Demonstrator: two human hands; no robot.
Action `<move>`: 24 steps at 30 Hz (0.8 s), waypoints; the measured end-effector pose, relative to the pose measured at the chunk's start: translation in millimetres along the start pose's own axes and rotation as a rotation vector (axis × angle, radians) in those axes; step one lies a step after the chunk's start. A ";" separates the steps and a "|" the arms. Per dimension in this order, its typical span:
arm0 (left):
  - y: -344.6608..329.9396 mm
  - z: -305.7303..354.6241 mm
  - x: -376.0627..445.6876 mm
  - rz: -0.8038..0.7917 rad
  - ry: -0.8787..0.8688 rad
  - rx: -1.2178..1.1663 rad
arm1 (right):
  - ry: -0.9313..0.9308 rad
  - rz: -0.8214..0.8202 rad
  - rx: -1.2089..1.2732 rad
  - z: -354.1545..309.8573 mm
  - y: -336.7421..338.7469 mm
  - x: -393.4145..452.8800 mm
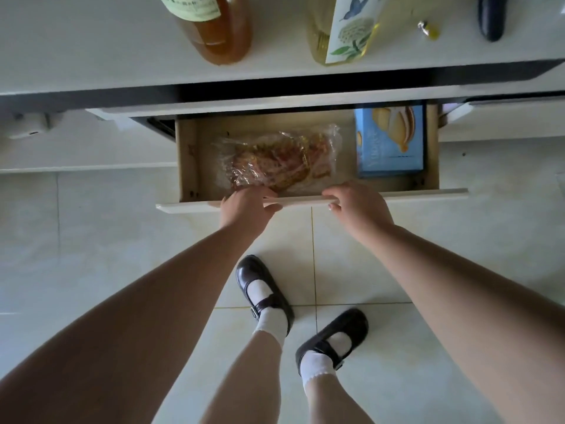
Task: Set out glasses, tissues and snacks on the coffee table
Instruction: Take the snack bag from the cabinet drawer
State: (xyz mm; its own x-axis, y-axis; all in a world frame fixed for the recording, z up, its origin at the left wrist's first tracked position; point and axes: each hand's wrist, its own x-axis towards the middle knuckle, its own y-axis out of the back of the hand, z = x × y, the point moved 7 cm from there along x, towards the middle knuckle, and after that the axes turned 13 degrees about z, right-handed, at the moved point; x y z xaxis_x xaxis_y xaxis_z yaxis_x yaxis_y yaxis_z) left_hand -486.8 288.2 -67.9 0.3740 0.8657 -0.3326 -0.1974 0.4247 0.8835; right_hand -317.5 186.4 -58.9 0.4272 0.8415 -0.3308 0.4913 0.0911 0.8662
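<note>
— Two snacks lie in the open drawer [186,154]: a clear bag of reddish-orange snacks [276,159] near the middle of its floor, and a blue biscuit box [389,142] in the right-hand corner, touching the side wall.

— Do the two touch each other?

— No, bare drawer floor shows between them. The bag's near edge sits close to the drawer front [428,195], right by the left hand [244,206].

— What are the hands doing?

— Both sit on the top edge of the drawer front. The left hand's fingers curl over the edge toward the bag, thumb out along the front face; whether the fingertips touch the plastic I cannot tell. The right hand [357,205] grips the same edge, fingers bent over it, apart from the left hand.

— And above the drawer?

— A pale countertop [91,41] runs across the top of the view. On it stand a bottle of amber liquid [214,29], a yellowish bottle [319,35] behind a card printed with a blue bird and flowers [354,29], a tiny yellow bottle [429,30], and a dark oblong object [491,18] at the right.

— The floor?

— Large pale glossy tiles [91,240] with thin grout lines. The person stands on them in dark strapped shoes [263,289] and white socks, the feet below the drawer front.
</note>
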 end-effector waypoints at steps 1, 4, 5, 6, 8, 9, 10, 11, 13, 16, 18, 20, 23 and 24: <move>-0.9 -1.2 -4.3 -0.020 0.016 -0.002 | -0.017 -0.006 0.017 2.2 -2.0 -4.2; -7.6 -8.8 -18.5 -0.089 0.076 -0.017 | -0.043 -0.031 0.058 6.2 -9.2 -22.6; -10.1 -11.4 -24.5 -0.106 0.095 -0.021 | -0.048 -0.035 0.069 7.0 -11.4 -29.0; -12.0 -13.5 -30.8 -0.115 0.113 -0.026 | -0.053 -0.039 0.072 7.9 -13.4 -35.0; -17.1 -17.4 -44.2 -0.134 0.143 -0.038 | -0.066 -0.051 0.077 10.3 -17.7 -46.3; -19.9 -20.1 -51.0 -0.142 0.156 -0.046 | -0.072 -0.061 0.084 11.8 -20.3 -51.9; -22.8 -22.6 -57.7 -0.150 0.166 -0.050 | -0.078 -0.071 0.094 13.1 -23.2 -57.7; -25.1 -24.1 -64.0 -0.152 0.168 -0.044 | -0.076 -0.072 0.104 13.8 -25.0 -63.6; -26.7 -24.4 -72.6 -0.131 0.144 -0.014 | -0.038 -0.030 0.116 12.3 -25.7 -72.6; -25.6 -20.0 -73.2 -0.144 0.136 0.000 | -0.042 -0.019 0.123 12.7 -26.7 -72.0; -25.1 -18.0 -67.1 -0.206 0.179 -0.066 | -0.175 -0.013 0.205 17.2 -25.7 -61.9; -18.9 -19.1 -56.4 -0.174 0.246 -0.199 | -0.352 0.093 0.375 22.3 -18.0 -45.6; -10.0 -40.2 -33.9 0.026 0.393 -0.297 | -0.573 0.115 0.544 25.9 -20.0 -19.7; -12.5 -50.2 -26.1 0.052 0.457 -0.311 | -0.624 0.082 0.554 27.2 -27.0 -11.8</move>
State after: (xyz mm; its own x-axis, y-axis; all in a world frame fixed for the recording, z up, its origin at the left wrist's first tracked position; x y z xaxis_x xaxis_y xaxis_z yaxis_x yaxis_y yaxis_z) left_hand -539.5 273.6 -86.8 -0.0614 0.8849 -0.4617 -0.4896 0.3764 0.7865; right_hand -315.1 159.5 -88.7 0.7393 0.3700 -0.5625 0.6727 -0.3692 0.6413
